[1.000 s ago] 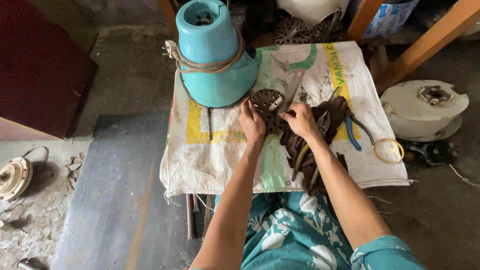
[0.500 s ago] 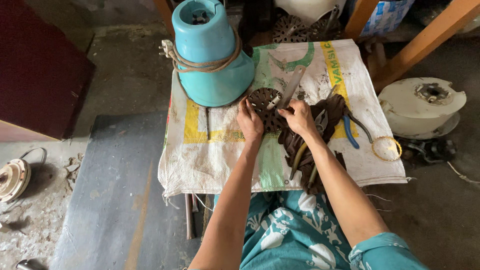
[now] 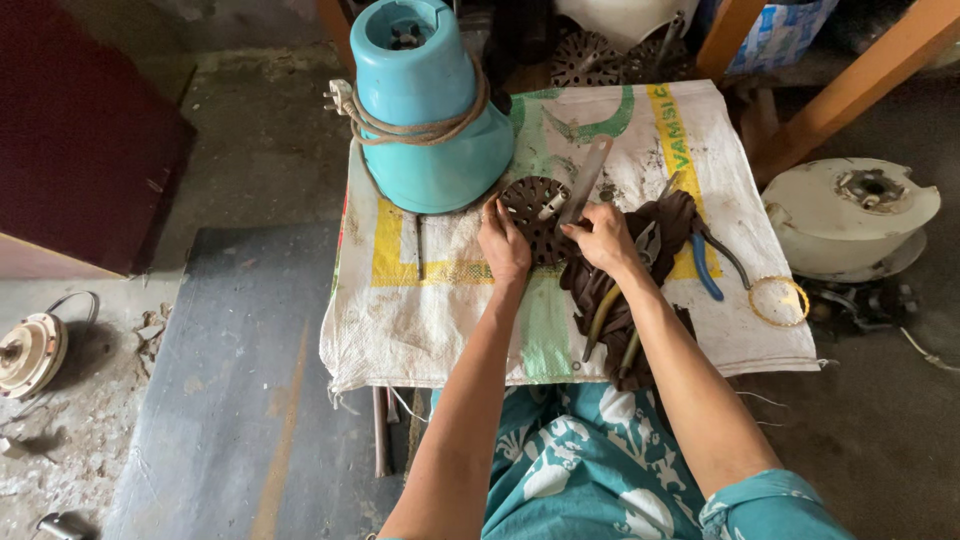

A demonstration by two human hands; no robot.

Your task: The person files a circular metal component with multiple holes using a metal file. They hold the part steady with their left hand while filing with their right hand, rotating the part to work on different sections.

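The work surface is a low stand covered by a white woven sack (image 3: pixel 440 320) with yellow and green printing, stained in places. It sits on a bare concrete floor; a grey slab (image 3: pixel 230 400) lies to the left of it, and wooden legs (image 3: pixel 860 90) cross the upper right corner.

The left hand (image 3: pixel 503 250) rests on the near-left edge of a dark perforated disc (image 3: pixel 535 215), fingers curled over its rim. The right hand (image 3: pixel 600 238) is closed around the lower end of a flat metal blade (image 3: pixel 585 180), which slants up and away from the grip; whether its tip touches the disc cannot be told. The disc lies between the two hands, just below a turquoise appliance base (image 3: pixel 425 110) with its cord wound around it.

Under and to the right of the right hand lies a brown cloth (image 3: pixel 620 300) holding tools: blue-handled pliers (image 3: pixel 705 265) and yellow-handled tools (image 3: pixel 605 320), their working ends partly covered. A yellow ring (image 3: pixel 778 300) lies further right.

A white round housing (image 3: pixel 850 215) stands on the floor at right; a small round motor part (image 3: pixel 30 350) is cut off at the left edge.
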